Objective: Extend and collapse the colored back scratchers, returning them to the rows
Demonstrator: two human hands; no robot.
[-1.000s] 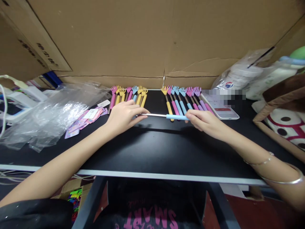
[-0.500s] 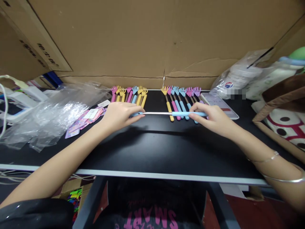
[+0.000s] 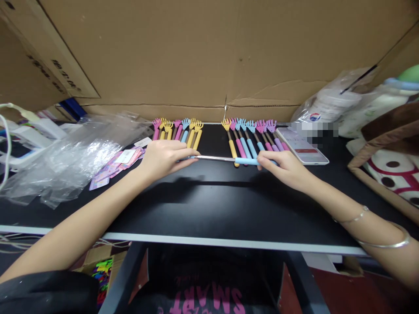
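Above the black desk I hold a light-blue back scratcher (image 3: 216,158) stretched level between both hands, its silver rod drawn out. My left hand (image 3: 166,158) is closed round its left end, whose head is mostly hidden by the fingers. On the blue handle, my right hand (image 3: 278,165) pinches with thumb and fingers. Behind the hands lie two groups of back scratchers with hand-shaped heads: the left group (image 3: 178,131) in pink, yellow and blue, the right group (image 3: 250,139) in yellow, pink, blue and purple.
Clear plastic bags (image 3: 65,152) and printed cards (image 3: 119,163) lie at left. A phone (image 3: 306,150) rests right of the scratchers. Beyond it stand a bagged tub (image 3: 334,104) and a brown-trimmed bag (image 3: 386,161). Cardboard (image 3: 203,56) walls the desk's back.
My right hand has moved slightly left and down, tilting the handle end lower. Less of the rod shows between the handle and my left hand, which has barely moved.
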